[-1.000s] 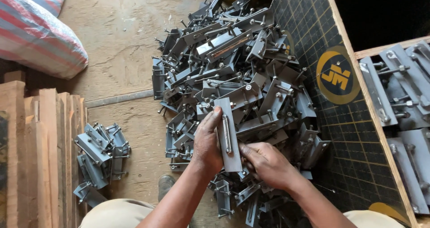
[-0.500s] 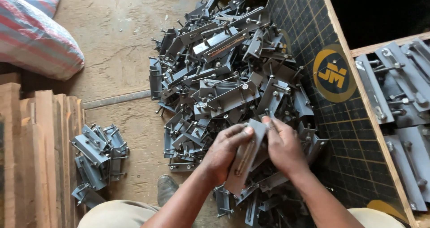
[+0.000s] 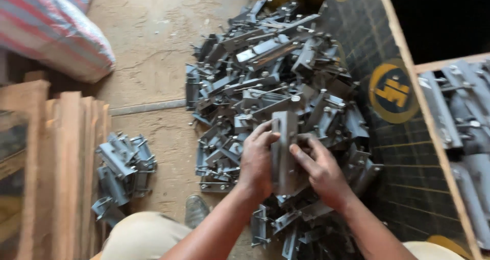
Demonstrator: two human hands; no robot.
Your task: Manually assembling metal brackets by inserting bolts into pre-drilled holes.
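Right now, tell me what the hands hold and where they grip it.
Both hold one flat grey metal bracket: left hand on its left edge, right hand on its right edge.

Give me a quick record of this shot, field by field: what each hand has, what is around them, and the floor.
left hand: left hand grips the left edge of the grey metal bracket, held upright
right hand: right hand holds the same bracket from its right side
below hands: large pile of grey metal brackets with bolts
left of pile: small pile of brackets beside stacked wooden planks
right: dark board with a yellow emblem
top left: striped sack
floor: sandy floor
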